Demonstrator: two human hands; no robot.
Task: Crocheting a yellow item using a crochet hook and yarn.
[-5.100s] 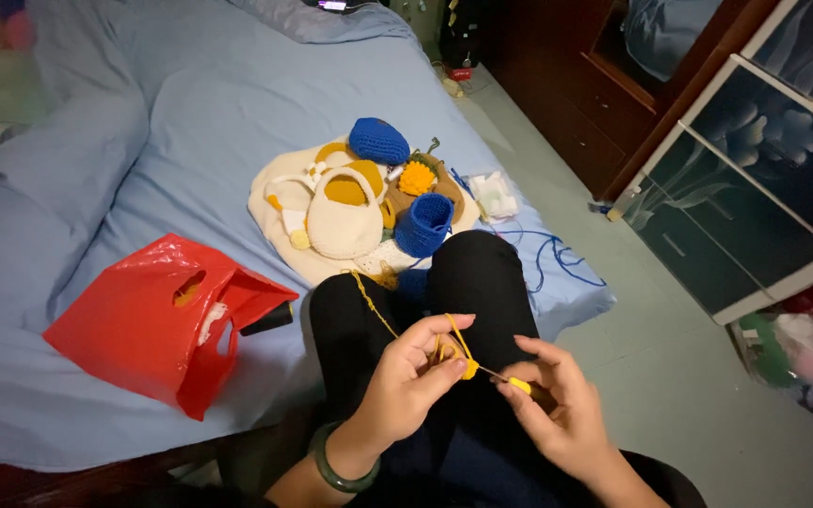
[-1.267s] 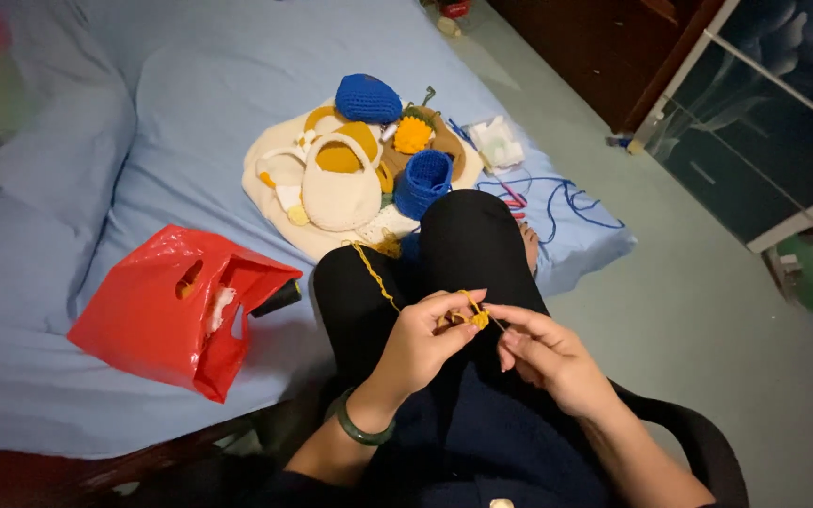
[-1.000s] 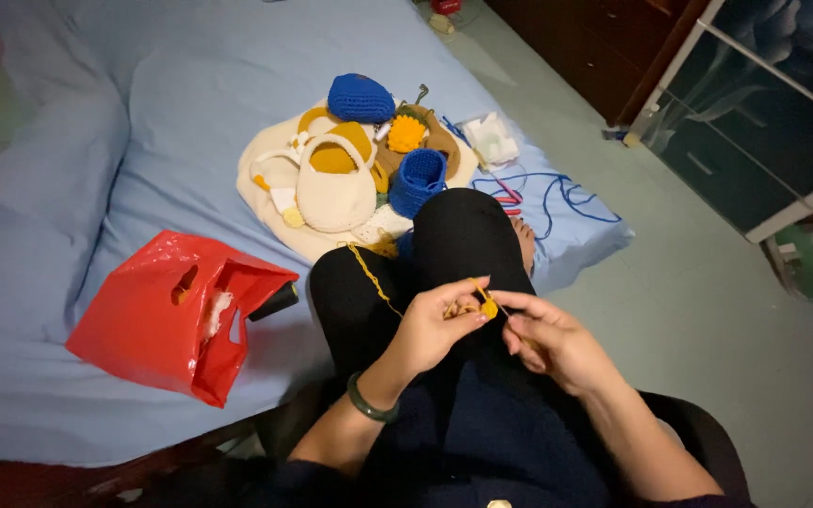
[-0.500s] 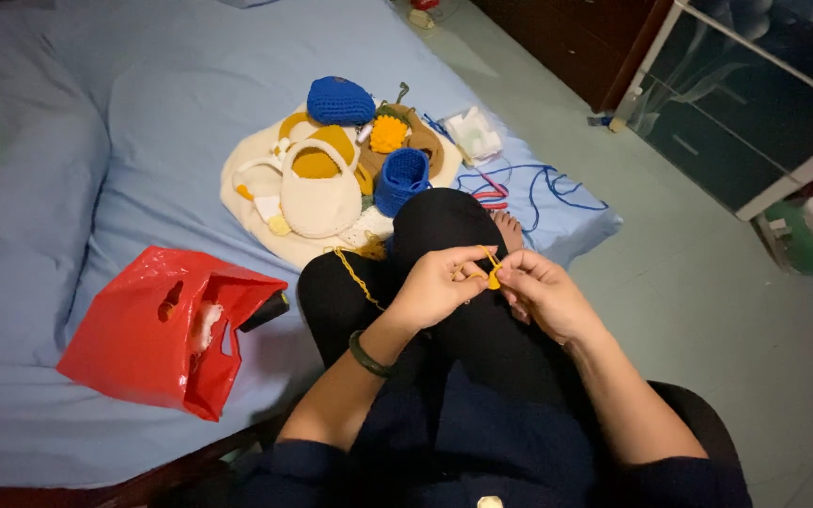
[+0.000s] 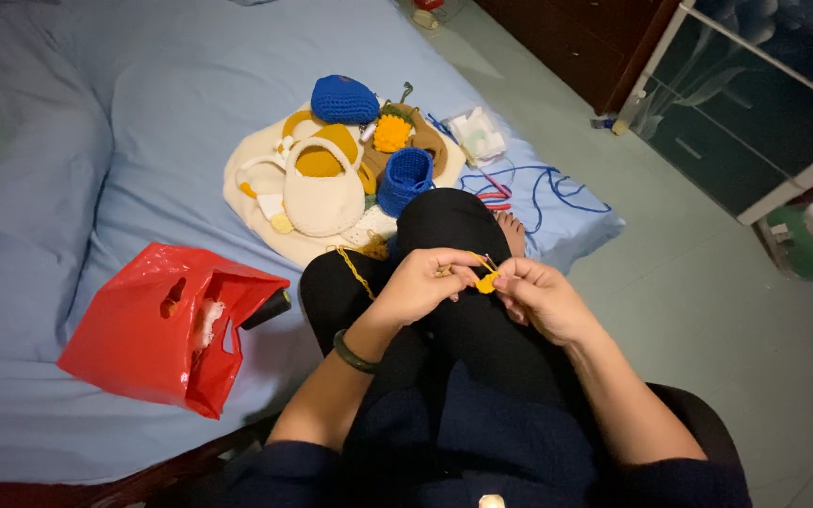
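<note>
A: Entry, head view. Where are your hands?

B: Both over your lap, above the black trousers (image 5: 454, 310). Your left hand (image 5: 421, 285) is closed, pinching the small yellow crochet piece (image 5: 486, 282) between thumb and fingers. Your right hand (image 5: 536, 293) is closed too, fingertips meeting the same piece from the other side. A hook may be in there; too small to tell.

A: Yarn?

B: The yellow yarn (image 5: 358, 273) runs from your left hand across your left thigh toward the bed (image 5: 143, 113).

A: Wrist?

B: You wear a dark green bangle (image 5: 355, 353) on the left wrist.

A: Surroundings?

B: On the bed, beyond your knee, a cream cloth (image 5: 247, 202) carries a cream crocheted bag (image 5: 324, 199), a blue cap-shaped piece (image 5: 344, 98), a blue cup-shaped piece (image 5: 405, 179) and an orange flower (image 5: 392, 134). Blue cord (image 5: 557, 193) lies loose near the bed edge. A red plastic bag (image 5: 157, 325) sits open on the bed to your left, well apart from your hands.
</note>
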